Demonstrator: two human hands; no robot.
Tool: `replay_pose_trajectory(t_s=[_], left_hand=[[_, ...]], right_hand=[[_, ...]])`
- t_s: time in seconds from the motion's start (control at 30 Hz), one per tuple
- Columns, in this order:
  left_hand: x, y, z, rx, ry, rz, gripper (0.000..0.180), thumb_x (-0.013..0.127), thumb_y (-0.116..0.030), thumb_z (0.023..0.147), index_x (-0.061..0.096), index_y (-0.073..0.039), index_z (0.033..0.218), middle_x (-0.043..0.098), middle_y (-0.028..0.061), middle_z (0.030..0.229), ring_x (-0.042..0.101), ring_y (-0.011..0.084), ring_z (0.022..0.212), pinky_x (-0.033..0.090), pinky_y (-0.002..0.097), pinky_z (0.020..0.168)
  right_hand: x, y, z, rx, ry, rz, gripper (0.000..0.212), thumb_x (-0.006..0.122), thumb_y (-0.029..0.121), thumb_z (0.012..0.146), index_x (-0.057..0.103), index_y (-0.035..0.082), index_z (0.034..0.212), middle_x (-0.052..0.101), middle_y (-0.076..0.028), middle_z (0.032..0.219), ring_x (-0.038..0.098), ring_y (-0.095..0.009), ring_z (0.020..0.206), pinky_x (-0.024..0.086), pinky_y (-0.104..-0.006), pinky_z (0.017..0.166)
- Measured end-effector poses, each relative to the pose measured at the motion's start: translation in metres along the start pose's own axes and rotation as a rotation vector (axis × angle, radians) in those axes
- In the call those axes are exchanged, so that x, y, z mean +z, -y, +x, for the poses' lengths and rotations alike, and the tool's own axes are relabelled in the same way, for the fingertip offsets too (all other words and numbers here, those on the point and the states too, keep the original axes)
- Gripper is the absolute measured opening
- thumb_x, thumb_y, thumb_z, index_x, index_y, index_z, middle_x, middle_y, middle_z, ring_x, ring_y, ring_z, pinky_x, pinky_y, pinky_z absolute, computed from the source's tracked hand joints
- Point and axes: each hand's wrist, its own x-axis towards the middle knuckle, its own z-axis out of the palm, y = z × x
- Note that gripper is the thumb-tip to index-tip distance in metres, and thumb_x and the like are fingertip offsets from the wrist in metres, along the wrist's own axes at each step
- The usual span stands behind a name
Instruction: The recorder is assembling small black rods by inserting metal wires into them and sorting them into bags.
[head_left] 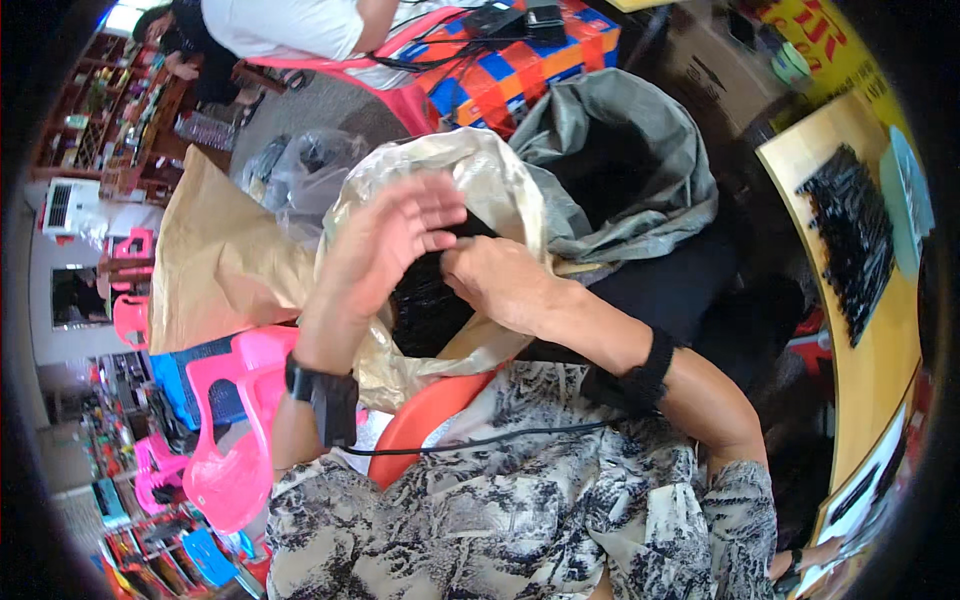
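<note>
My left hand (385, 245) is raised over the mouth of a tan woven sack (430, 165). Its fingers are stretched out, slightly smeared by motion, and hold nothing. Close beside its fingertips, my right hand (500, 283) is closed, knuckles up, above the same opening. Whatever it pinches, if anything, is hidden by the fingers. Inside the sack lie many glossy black thin pieces (428, 310), too dark to name. A grey-green sack (680, 165) stands open just behind to the right, its inside dark.
To the right, a wooden table (870, 400) bears a pile of slender black pieces (850, 235) and a pale blue tray (908, 200). Pink plastic chairs (225, 480) and a brown sack (220, 270) stand at left. A checked orange-blue bag (530, 60) and another person (290, 25) are ahead.
</note>
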Motion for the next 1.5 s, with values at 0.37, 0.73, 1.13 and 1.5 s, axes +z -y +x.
replay_pose_trajectory(t_s=[0.37,0.73,1.13,1.5], left_hand=[[-0.035,0.148,0.085,0.081,0.485,2.012,0.047,0.059,-0.027,0.076,0.051,-0.009,0.118,0.048,0.0096,0.121,0.042,0.027,0.115,0.035,0.0406,0.094],[-0.076,0.138,0.133,-0.128,0.362,2.496,0.11,0.061,-0.068,0.059,0.018,-0.009,0.14,0.017,0.0088,0.146,0.009,0.0273,0.135,0.002,0.0465,0.109],[-0.083,0.142,0.121,-0.078,0.333,2.519,0.089,0.078,-0.039,0.052,0.043,-0.008,0.128,0.036,0.0095,0.133,0.03,0.0286,0.123,0.023,0.0536,0.097],[-0.087,0.163,0.12,0.068,-0.011,2.591,0.037,0.045,-0.025,0.085,0.053,-0.01,0.117,0.049,0.0109,0.116,0.042,0.027,0.108,0.033,0.048,0.082]], right_hand=[[-0.003,0.026,0.001,0.045,0.709,-0.714,0.027,0.05,0.024,0.081,0.068,0.011,0.097,0.065,-0.004,0.096,0.054,-0.022,0.102,0.021,-0.0425,0.099],[-0.007,0.019,-0.003,0.138,0.508,-0.683,0.022,0.053,0.022,0.077,0.069,0.01,0.086,0.066,-0.003,0.087,0.055,-0.019,0.092,0.032,-0.0363,0.086],[-0.002,0.011,-0.008,0.124,0.399,-0.626,0.018,0.056,0.022,0.074,0.069,0.012,0.08,0.065,-0.002,0.081,0.055,-0.019,0.089,0.033,-0.0348,0.083],[0.001,0.009,-0.01,0.123,0.383,-0.623,0.018,0.056,0.022,0.075,0.069,0.012,0.082,0.065,-0.002,0.081,0.055,-0.02,0.089,0.033,-0.0363,0.081]])
